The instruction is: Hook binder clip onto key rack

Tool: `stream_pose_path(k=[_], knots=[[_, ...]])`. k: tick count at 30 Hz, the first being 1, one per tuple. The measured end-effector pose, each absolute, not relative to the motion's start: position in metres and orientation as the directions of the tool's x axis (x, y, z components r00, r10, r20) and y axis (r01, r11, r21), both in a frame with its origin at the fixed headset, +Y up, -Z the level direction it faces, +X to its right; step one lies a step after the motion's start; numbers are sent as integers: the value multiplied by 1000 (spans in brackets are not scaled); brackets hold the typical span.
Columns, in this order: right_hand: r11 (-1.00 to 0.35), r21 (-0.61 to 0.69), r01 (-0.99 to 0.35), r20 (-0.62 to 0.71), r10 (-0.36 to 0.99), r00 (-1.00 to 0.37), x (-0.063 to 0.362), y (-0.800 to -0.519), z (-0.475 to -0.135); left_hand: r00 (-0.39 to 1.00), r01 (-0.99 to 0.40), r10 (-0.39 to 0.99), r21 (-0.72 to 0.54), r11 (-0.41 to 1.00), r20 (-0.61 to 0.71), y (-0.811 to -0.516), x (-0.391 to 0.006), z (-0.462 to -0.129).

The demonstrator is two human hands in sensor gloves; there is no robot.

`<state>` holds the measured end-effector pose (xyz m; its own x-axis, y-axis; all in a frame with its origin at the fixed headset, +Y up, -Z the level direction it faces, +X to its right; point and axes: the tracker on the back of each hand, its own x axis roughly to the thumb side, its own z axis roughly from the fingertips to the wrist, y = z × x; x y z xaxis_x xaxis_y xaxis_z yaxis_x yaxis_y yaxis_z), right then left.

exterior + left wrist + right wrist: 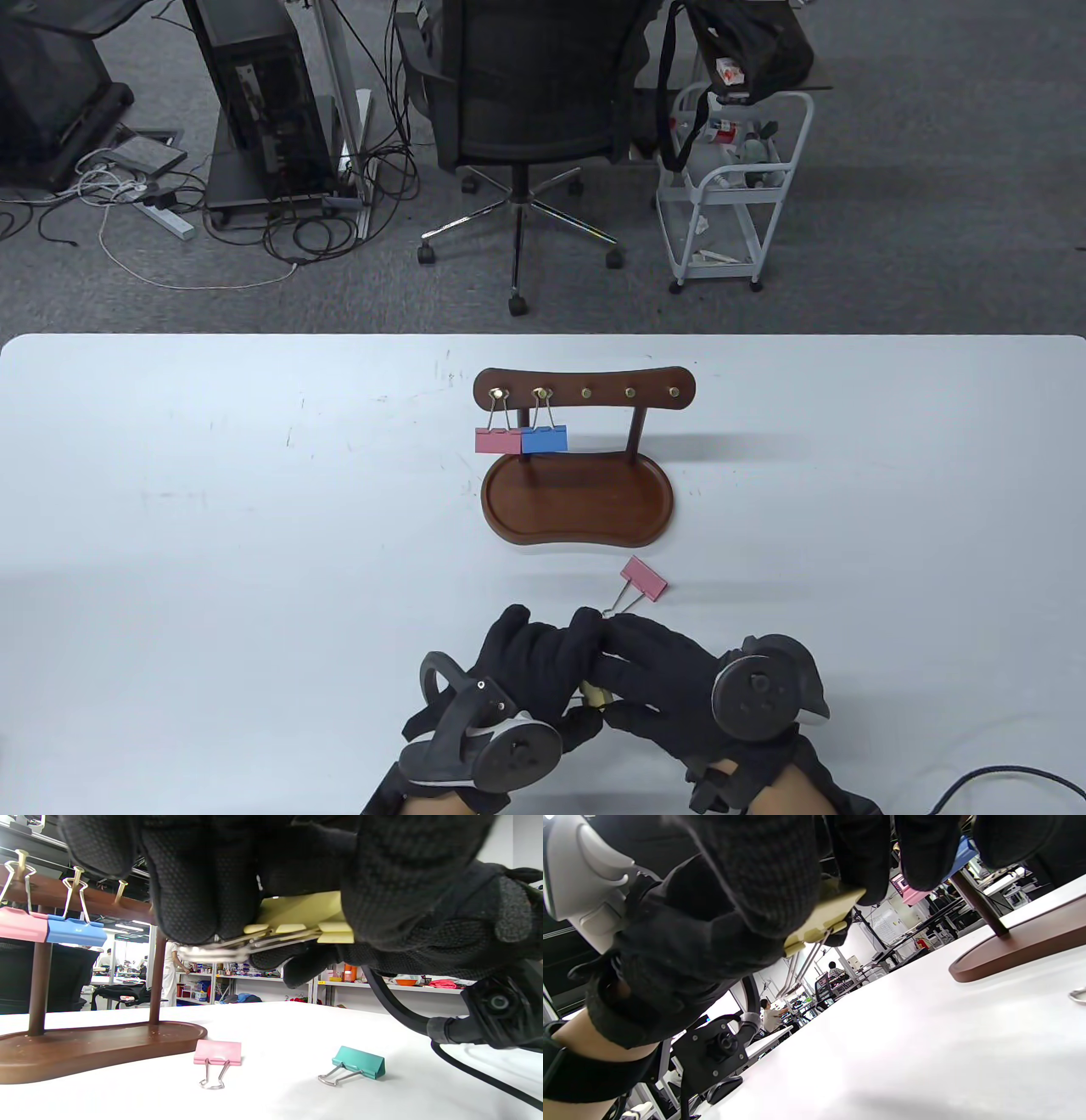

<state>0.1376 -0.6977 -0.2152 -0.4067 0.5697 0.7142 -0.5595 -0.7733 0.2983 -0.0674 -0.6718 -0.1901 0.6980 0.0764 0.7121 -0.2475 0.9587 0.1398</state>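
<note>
The brown wooden key rack (585,386) stands mid-table on its oval base (577,509). A pink clip (498,440) and a blue clip (544,439) hang from its two leftmost hooks; three hooks to the right are bare. Near the front edge my left hand (551,637) and right hand (632,649) meet, both pinching a yellow binder clip (599,697). In the left wrist view the yellow clip (303,914) sits between gloved fingers, its wire handles (220,949) pointing towards the rack (85,899). The right wrist view shows the yellow clip (823,921) from below.
A loose pink clip (645,580) lies on the table just ahead of my hands, in front of the rack's base. A teal clip (360,1062) lies beside that pink clip (217,1052) in the left wrist view; the hands hide it from the table view. A black cable (1001,777) trails at the bottom right.
</note>
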Motion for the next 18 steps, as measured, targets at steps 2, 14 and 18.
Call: stream_pose_path(k=[2,14,18], knots=[[-790,277,-547,730,543,-415,135,-696,-213,696,-248,77,138,959,714,-672,-67,-190],[-812,97,-575,752,438,-492,136,-691,-208,690,-261,88,133,956,719,-673,-69,-194],[-795,14,-607,720,429,-546,142,-689,-210,746,-215,27,202,956,666,-671,-70,-195]])
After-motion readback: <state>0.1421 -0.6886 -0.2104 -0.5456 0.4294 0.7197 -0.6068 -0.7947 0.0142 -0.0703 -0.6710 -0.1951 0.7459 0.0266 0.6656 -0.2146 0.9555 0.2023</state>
